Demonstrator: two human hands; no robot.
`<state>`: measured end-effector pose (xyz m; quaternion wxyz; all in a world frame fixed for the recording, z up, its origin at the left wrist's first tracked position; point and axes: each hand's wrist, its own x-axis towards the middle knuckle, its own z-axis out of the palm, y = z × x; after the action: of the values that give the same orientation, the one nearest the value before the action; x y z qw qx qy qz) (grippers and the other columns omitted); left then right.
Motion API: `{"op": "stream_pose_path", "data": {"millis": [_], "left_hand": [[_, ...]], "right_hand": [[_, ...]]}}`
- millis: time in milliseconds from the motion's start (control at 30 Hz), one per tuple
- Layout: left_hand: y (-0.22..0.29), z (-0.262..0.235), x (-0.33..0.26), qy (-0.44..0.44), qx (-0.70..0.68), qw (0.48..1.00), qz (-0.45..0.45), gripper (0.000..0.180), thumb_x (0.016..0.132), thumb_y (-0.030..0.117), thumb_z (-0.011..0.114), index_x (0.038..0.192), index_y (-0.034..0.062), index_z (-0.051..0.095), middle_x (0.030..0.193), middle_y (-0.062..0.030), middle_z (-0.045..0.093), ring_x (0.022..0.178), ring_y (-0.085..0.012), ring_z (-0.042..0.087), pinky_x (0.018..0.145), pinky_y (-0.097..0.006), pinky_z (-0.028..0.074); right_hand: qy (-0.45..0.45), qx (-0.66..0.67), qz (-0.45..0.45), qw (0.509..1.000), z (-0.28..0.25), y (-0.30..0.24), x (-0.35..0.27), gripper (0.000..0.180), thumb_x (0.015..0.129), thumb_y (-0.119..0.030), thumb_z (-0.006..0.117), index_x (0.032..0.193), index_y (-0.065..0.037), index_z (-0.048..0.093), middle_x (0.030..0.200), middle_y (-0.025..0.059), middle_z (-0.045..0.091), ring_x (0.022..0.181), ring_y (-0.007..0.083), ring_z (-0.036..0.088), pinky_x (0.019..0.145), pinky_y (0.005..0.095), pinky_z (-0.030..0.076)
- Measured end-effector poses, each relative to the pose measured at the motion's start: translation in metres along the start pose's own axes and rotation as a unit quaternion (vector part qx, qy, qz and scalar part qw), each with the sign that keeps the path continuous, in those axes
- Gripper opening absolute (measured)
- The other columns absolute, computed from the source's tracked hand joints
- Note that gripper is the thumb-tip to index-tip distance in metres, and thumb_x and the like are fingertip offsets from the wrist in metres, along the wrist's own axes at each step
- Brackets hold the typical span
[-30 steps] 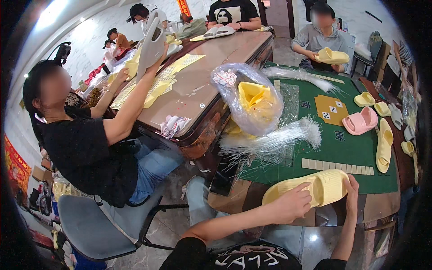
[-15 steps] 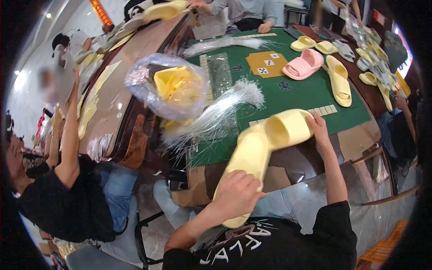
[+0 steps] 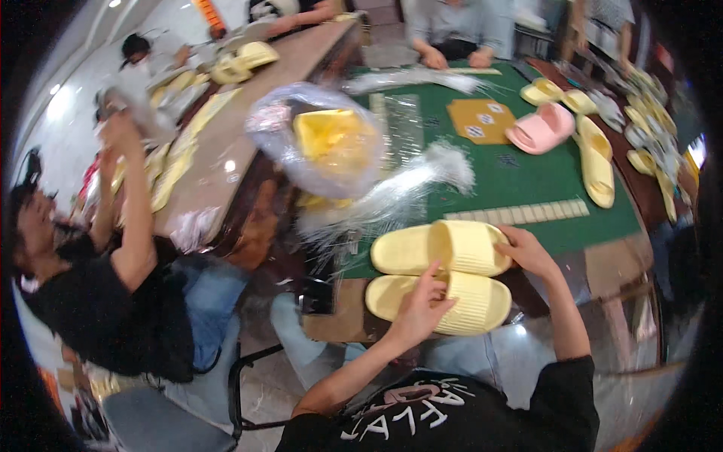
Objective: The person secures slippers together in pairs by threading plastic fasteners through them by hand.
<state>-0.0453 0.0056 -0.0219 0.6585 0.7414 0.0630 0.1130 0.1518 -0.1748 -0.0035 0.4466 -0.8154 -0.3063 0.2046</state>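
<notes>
Two yellow slide slippers lie side by side in front of me, straps to the right and heels to the left. My right hand (image 3: 525,252) grips the toe end of the far slipper (image 3: 403,251). My left hand (image 3: 422,309) is over the middle of the near slipper (image 3: 482,305), its fingers bent at the strap's edge, thumb toward the ridged strap. Whether the slippers rest on the table or are held just above it is hard to tell. Beyond them a bundle of clear plastic strands (image 3: 444,169) lies beside a translucent bag (image 3: 260,154) with yellow pieces inside.
A pink slipper (image 3: 541,129) and another yellow slipper (image 3: 598,162) lie on the green table mat (image 3: 482,177). More slippers are heaped at the right (image 3: 648,113). At the left, a person in a black shirt (image 3: 105,324) sits with raised arms; other people sit across the table.
The near slipper has swung from slanting toward me to lying parallel with the far one. My left hand has moved from its heel to the strap. The view has shifted slightly.
</notes>
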Motion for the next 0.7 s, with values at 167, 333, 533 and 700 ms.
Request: {"op": "stream_pose_path", "data": {"millis": [167,333,533,700], "left_hand": [[0.007,-0.005,0.008,0.046,0.183,0.978,0.09,0.041,0.086,0.009,0.055,0.125,0.0051,0.043,0.095,-0.0124,0.058,0.087,-0.027,0.058,0.076,-0.035,0.047],[0.005,-0.021,0.029,0.022,0.312,0.931,0.186,0.066,0.07,0.002,0.064,0.13,0.0029,0.037,0.128,-0.0154,0.036,0.121,-0.0346,0.033,0.1,-0.041,0.031],[-0.031,-0.017,0.058,-0.021,0.429,0.868,0.249,0.052,0.073,0.025,0.066,0.112,-0.0032,0.049,0.124,-0.0229,0.044,0.12,-0.0369,0.037,0.101,-0.043,0.03],[-0.018,-0.015,0.052,-0.013,0.45,0.86,0.239,0.042,0.079,0.026,0.06,0.108,-0.0023,0.049,0.126,-0.0226,0.042,0.121,-0.0363,0.037,0.101,-0.044,0.029]], "right_hand": [[0.087,-0.253,-0.071,0.961,-0.006,-0.006,0.018,0.021,0.082,-0.02,0.057,0.094,-0.004,0.063,0.083,0.0205,0.062,0.078,0.036,0.059,0.067,0.0406,0.046],[0.129,-0.166,-0.068,0.975,-0.006,0.007,0.077,0.023,0.085,-0.019,0.055,0.097,0.001,0.059,0.069,0.0155,0.062,0.056,0.0252,0.06,0.053,0.0344,0.044],[0.304,-0.122,-0.094,0.94,-0.004,0.057,0.129,0.029,0.091,-0.026,0.048,0.086,0.0,0.06,0.058,0.0094,0.054,0.051,0.0183,0.052,0.05,0.0313,0.041],[0.264,0.029,-0.058,0.962,0.001,0.048,0.124,0.036,0.094,-0.031,0.042,0.081,-0.002,0.059,0.053,0.0027,0.046,0.046,0.0077,0.043,0.041,0.0241,0.034]]}}
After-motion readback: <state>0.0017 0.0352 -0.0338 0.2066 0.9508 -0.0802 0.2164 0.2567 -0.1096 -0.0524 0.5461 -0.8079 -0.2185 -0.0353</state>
